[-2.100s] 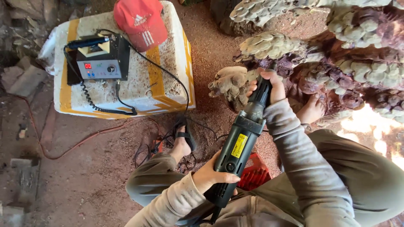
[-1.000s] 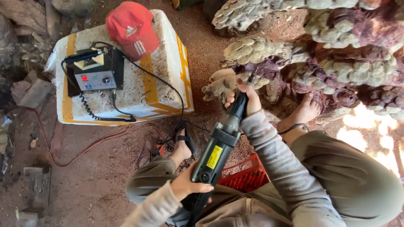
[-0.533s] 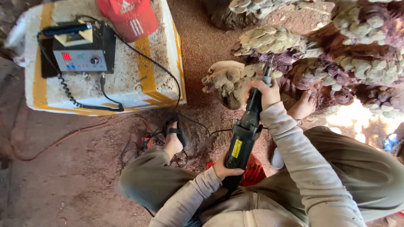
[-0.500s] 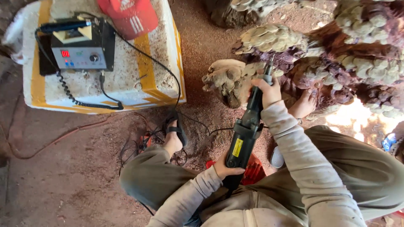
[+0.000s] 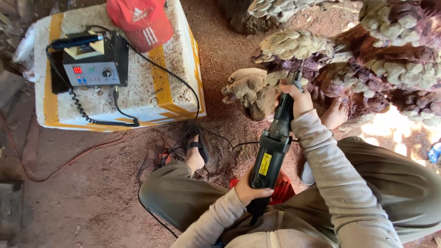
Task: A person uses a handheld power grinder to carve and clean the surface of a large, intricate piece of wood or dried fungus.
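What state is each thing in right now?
Grinder: held in both hands, tip at the carving.
Left hand: grips the rear.
Right hand: grips the front.
Carving: on the ground.
Control box: display lit.
Cap: lying on the foam box.

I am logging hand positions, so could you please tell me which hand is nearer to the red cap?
Left. The left hand grips the rear of the black power tool, below and right of the red cap; the right hand holds its front end, farther right.
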